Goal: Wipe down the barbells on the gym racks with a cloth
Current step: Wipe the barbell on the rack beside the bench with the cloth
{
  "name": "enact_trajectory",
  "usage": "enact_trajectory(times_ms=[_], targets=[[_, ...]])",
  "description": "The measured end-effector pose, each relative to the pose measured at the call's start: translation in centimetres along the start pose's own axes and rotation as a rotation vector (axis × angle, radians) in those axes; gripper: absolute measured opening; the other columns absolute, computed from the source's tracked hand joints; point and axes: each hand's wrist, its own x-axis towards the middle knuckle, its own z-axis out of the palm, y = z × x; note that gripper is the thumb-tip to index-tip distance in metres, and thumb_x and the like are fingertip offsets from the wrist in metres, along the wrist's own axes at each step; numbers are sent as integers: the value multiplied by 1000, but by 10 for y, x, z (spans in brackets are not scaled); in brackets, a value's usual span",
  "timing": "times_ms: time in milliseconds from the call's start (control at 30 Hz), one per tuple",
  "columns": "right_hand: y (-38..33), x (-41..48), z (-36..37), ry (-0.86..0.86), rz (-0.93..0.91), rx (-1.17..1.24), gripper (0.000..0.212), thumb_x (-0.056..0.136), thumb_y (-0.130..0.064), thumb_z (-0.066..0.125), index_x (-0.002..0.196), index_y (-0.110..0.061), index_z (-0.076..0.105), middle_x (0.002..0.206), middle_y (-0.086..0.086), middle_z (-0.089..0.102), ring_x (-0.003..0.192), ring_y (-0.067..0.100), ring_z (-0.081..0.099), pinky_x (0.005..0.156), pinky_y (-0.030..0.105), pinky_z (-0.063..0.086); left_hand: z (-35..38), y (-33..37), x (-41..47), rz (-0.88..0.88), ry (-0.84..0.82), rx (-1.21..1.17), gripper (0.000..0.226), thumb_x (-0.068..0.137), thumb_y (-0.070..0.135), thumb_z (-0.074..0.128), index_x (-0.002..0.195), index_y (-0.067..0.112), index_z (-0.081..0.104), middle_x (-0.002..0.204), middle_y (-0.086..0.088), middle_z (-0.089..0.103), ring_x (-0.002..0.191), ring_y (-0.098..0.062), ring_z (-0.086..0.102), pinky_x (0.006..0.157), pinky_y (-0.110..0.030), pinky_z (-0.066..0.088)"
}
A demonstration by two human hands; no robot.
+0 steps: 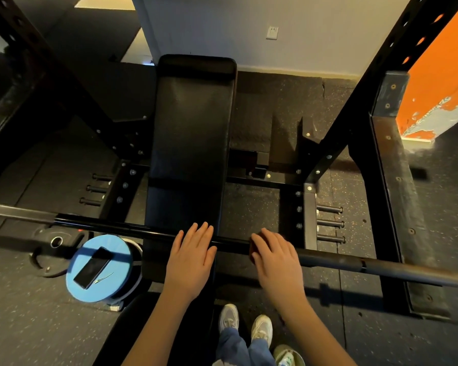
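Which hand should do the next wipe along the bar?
Right: the right hand presses a dark reddish cloth against the long black metal barbell, while the left hand lies open with no cloth.

Gym: black rack, padded bench, barbell, weight plate, speckled rubber floor.

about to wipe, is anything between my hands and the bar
Nothing visible blocks them. The left hand lies flat over the bar. Only the reddish cloth sits under the right hand, on the bar.
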Motion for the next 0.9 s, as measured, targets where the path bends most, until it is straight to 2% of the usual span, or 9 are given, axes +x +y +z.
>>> enact_trajectory(times_ms=[133, 233, 300, 433, 533, 633, 700, 800, 900], targets=[[-37, 9, 7, -34, -96, -17, 48, 77, -26, 79, 122, -18, 65, 127, 6, 63, 118, 26, 60, 99, 43, 46, 7, -1, -14, -11, 42, -27, 80, 83, 52, -10, 152, 23, 17, 160, 6, 17, 145, -8, -2, 114, -31, -9], [-50, 18, 0, -130, -191, 45, 45, 98, -30, 53, 142, -20, 46, 146, 3, 46, 135, 23, 42, 112, 39, 32, 8, -1, -21, -29, 43, -27, 83, 80, 52, -14, 153, 24, 15, 161, 7, 13, 147, -10, -1, 113, -31, -11], [-42, 14, -1, -169, -188, 71, 45, 101, -32, 46, 145, -22, 42, 150, 2, 41, 137, 21, 38, 112, 37, 30, 7, -2, -24, -41, 48, -29, 85, 79, 52, -16, 153, 24, 14, 161, 7, 11, 148, -11, -1, 113, -31, -12], [-20, -9, -2, -160, -128, 18, 47, 85, -33, 70, 129, -22, 59, 134, 4, 59, 121, 23, 58, 98, 39, 47, 11, -6, -36, -56, 78, -39, 82, 82, 52, -12, 153, 23, 16, 161, 7, 11, 147, -11, -3, 115, -33, -8], [-35, -15, 0, -157, -100, -33, 57, 69, -30, 84, 122, -19, 65, 127, 8, 64, 115, 26, 62, 93, 42, 50, 17, -7, -47, -69, 101, -63, 72, 89, 49, -1, 150, 21, 26, 158, 5, 20, 144, -10, 2, 115, -35, -1], [-56, -6, -1, -172, -207, 16, 50, 95, -30, 58, 142, -20, 45, 147, 6, 44, 136, 25, 41, 110, 40, 34, 20, -6, -55, -88, 97, -55, 70, 90, 48, 1, 150, 21, 27, 158, 5, 20, 144, -11, 4, 115, -36, 0], [-59, 1, -6, -248, -235, 53, 48, 102, -31, 43, 148, -21, 34, 153, 3, 34, 141, 22, 30, 114, 37, 26, 20, -6, -60, -109, 87, -45, 68, 92, 46, 5, 148, 20, 32, 156, 4, 26, 144, -13, 11, 116, -39, 5], [-47, -11, -9, -280, -263, 81, 51, 102, -32, 42, 150, -24, 29, 156, 2, 29, 142, 21, 28, 114, 35, 25, 19, -5, -69, -131, 54, -30, 63, 94, 44, 12, 144, 19, 42, 153, 1, 37, 143, -17, 25, 114, -43, 15], [-36, -29, -8, -226, -225, 48, 53, 99, -30, 49, 149, -22, 34, 155, 5, 32, 141, 24, 33, 114, 37, 27, 18, -4, -79, -127, 53, -36, 69, 91, 47, 4, 147, 21, 36, 156, 3, 30, 146, -16, 20, 116, -41, 8]])
